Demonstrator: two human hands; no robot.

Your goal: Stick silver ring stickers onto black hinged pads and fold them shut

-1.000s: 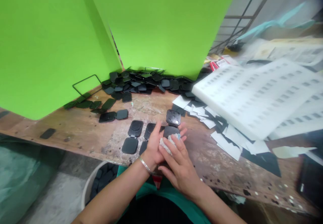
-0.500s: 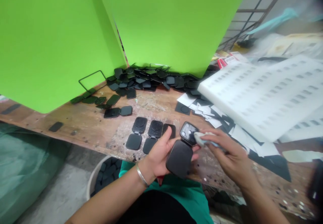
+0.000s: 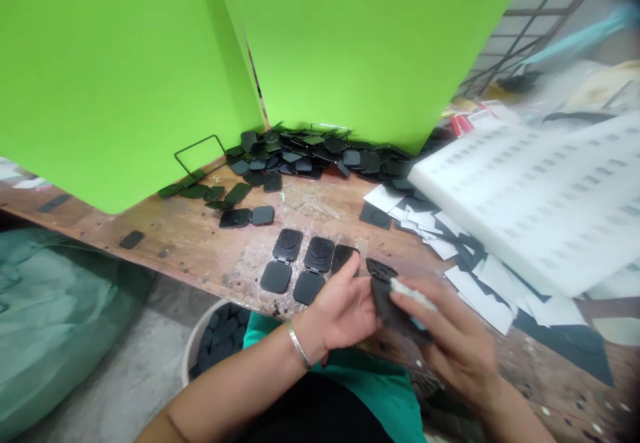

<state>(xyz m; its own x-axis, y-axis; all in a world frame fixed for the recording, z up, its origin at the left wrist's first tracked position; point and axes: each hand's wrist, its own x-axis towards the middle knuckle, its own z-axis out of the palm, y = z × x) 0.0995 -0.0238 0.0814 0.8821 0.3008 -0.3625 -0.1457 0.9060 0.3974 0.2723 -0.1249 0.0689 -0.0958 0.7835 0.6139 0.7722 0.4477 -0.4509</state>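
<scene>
My left hand (image 3: 345,310), with a thin bracelet at the wrist, grips a black hinged compact case (image 3: 385,293) over the near edge of the wooden table (image 3: 200,243). My right hand (image 3: 450,336) presses a white cloth (image 3: 407,293) against the case. Just beyond my left hand, three open black compact cases (image 3: 305,266) lie side by side on the table. One more open case (image 3: 247,216) lies further back.
A big heap of black cases (image 3: 310,156) lies against the green screens (image 3: 325,50). White foam trays (image 3: 530,190) rest at the right over scattered white and black cards (image 3: 440,243). A white bucket (image 3: 215,336) with black cases stands below the table edge.
The case in my left hand has turned edge-on and moved slightly right. My right hand has come in closer with the cloth, now against the case. The camera has shifted.
</scene>
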